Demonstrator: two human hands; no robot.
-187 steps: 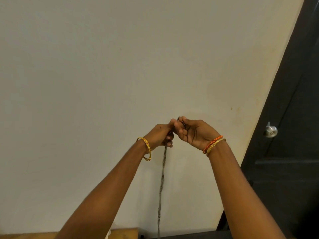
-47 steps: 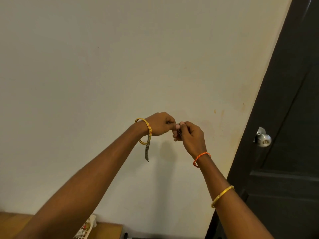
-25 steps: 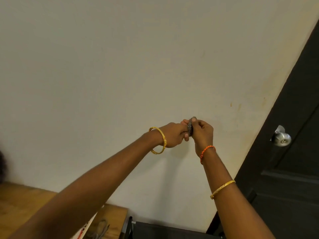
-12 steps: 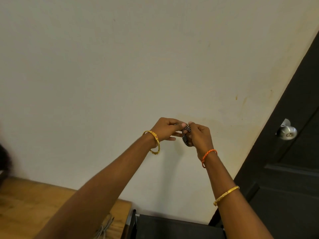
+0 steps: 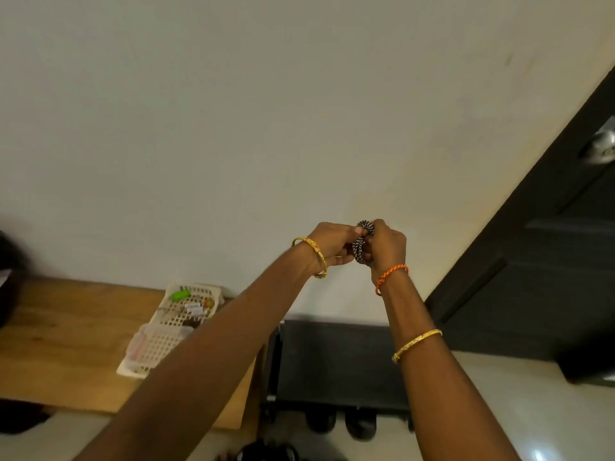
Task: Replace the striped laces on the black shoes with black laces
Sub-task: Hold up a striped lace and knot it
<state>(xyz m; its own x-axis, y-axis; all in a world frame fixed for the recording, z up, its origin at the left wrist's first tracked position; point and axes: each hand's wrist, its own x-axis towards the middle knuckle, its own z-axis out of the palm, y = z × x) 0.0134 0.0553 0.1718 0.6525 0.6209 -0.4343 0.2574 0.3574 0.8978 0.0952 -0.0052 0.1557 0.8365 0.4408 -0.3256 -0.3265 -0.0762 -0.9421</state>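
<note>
The black-and-white striped woven lace (image 5: 363,241) is being held coiled in mid-air before the wall, pinched between left hand (image 5: 332,242) and right hand (image 5: 387,246), and is best kept tight.

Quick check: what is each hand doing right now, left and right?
Left hand: fingers pinching the coiled striped lace.
Right hand: fingers curled round the same striped lace, holding the coil.

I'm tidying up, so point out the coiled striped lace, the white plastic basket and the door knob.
Coiled black-and-white striped lace (image 5: 362,245), head view, coil's middle.
White perforated plastic basket (image 5: 159,341), head view, bare lattice.
Silver door knob (image 5: 603,145), head view, knob face.
</note>
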